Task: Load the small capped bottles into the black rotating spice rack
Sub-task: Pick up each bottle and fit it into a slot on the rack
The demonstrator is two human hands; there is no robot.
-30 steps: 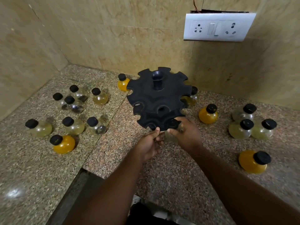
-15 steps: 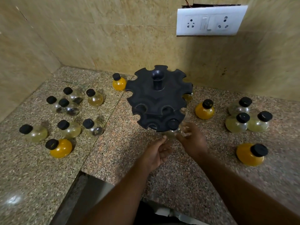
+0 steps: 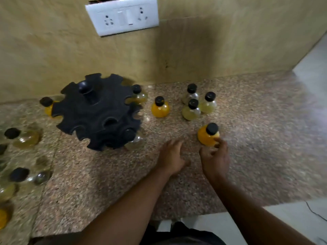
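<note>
Orange bottle at twelve o'clock of the right hand, fingers wide, just touching, nothing gripped. A careless nudge could topple it!

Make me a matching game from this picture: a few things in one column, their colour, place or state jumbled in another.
1. spice rack
2. switch plate
3. nearest orange bottle
4. left hand

A. white, on the wall
B. open, holding nothing
C. black, notched rim
D. at the fingertips of the right hand

Pairs: 1-C, 2-A, 3-D, 4-B
</note>
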